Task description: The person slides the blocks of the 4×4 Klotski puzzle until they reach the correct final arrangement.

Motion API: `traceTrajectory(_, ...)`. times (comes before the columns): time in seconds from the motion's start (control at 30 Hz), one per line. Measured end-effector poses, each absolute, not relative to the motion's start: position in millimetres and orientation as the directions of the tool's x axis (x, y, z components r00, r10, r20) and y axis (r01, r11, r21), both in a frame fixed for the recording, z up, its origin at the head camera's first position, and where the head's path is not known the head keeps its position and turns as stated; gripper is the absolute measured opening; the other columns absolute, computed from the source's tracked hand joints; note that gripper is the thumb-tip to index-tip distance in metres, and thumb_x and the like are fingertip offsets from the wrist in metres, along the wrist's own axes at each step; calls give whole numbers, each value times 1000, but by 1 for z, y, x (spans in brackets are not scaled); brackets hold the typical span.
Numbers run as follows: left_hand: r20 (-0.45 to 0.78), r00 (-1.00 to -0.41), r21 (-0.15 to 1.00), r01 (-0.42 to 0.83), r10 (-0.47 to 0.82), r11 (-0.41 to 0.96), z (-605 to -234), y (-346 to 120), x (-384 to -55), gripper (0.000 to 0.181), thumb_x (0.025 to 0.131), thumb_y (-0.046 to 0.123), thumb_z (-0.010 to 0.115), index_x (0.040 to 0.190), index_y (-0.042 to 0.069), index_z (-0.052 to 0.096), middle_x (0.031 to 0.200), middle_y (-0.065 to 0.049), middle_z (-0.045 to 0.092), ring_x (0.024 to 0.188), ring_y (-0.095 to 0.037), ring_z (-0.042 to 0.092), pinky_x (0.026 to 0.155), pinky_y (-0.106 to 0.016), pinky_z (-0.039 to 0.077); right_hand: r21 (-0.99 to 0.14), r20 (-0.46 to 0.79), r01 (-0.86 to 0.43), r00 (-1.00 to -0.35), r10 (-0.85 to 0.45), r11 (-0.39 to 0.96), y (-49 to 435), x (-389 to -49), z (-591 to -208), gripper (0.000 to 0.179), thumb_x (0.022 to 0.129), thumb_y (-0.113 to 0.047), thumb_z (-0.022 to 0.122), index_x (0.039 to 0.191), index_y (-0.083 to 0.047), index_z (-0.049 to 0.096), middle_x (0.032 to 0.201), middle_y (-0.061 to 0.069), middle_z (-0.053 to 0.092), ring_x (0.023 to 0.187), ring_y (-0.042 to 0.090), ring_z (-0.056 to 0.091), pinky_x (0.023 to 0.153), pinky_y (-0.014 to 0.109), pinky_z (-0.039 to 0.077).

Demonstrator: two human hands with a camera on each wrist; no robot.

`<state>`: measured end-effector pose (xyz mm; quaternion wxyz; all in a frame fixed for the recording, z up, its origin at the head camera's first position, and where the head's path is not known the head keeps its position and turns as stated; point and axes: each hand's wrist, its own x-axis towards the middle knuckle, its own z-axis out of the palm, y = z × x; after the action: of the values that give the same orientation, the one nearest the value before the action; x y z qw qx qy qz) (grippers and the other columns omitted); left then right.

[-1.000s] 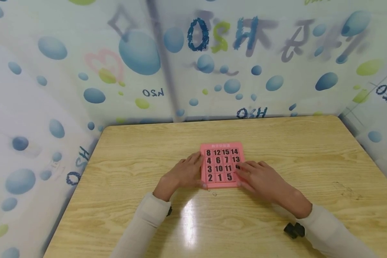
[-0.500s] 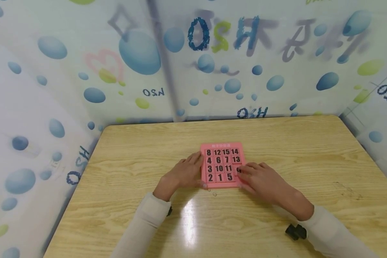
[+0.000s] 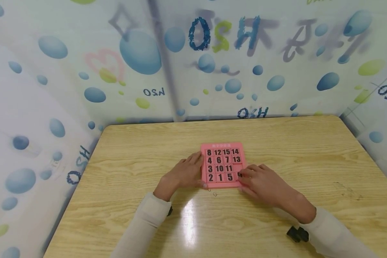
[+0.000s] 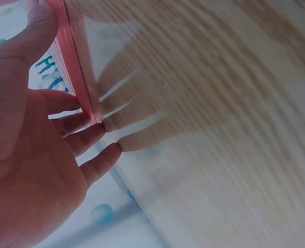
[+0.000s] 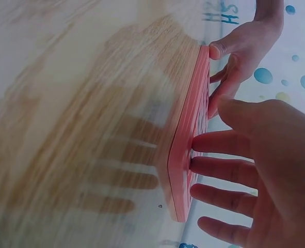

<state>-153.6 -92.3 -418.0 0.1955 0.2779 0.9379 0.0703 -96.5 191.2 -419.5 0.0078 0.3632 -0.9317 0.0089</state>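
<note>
A pink number slide puzzle [image 3: 224,184] lies flat on the wooden table, its black-numbered tiles set in rows. Along its left edge rest the fingertips of my left hand [image 3: 187,171], with the thumb at the near left corner. My right hand [image 3: 266,182] reaches over the right side. Its fingertips touch a tile [image 3: 239,175] in the bottom right corner, whose number they partly cover. Just above that tile is a bare slot, below the 13 tile [image 3: 237,159]. In the right wrist view, the right hand's fingers [image 5: 224,170] extend nearly straight onto the puzzle's face.
The wooden table [image 3: 142,143] reaches back to a wall [image 3: 187,89] printed with blue and green drops and lettering. A bright light reflection falls on the table between the forearms. Dark devices [image 3: 297,234] sit at the wrists below pale sleeves.
My right fingertips have slid the partly covered tile toward me, from the third row to the bottom right corner, baring the slot above. The left hand has stayed in place.
</note>
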Motion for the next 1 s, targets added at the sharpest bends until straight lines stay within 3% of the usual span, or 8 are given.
traceTrajectory(0.3, -321, -768, 238, 502, 555, 832, -419, -93, -154, 115, 82, 64, 67, 160, 6, 6, 167, -12, 7, 153, -27, 13, 118, -51, 28, -25, 34, -704, -710, -703, 710, 193, -96, -419, 30, 96, -41, 63, 109, -18, 76, 118, 3, 69, 112, 25, 61, 91, 48, 50)
traceTrajectory(0.63, -320, -769, 250, 495, 554, 832, -419, -93, -155, 115, 82, 63, 68, 160, 6, 6, 167, -12, 7, 153, -28, 13, 118, -52, 27, -64, 88, -608, -794, -602, 792, 191, -113, -422, 42, 95, -39, 65, 127, -13, 66, 138, 12, 57, 127, 34, 53, 104, 56, 43)
traceTrajectory(1.0, -320, -767, 251, 498, 556, 830, -420, -93, -154, 114, 82, 63, 68, 160, 6, 6, 167, -12, 7, 153, -28, 13, 118, -52, 26, -77, 11, -568, -822, -569, 819, 187, -127, -430, 54, 99, -45, 56, 138, -8, 58, 145, 13, 51, 133, 36, 47, 104, 60, 40)
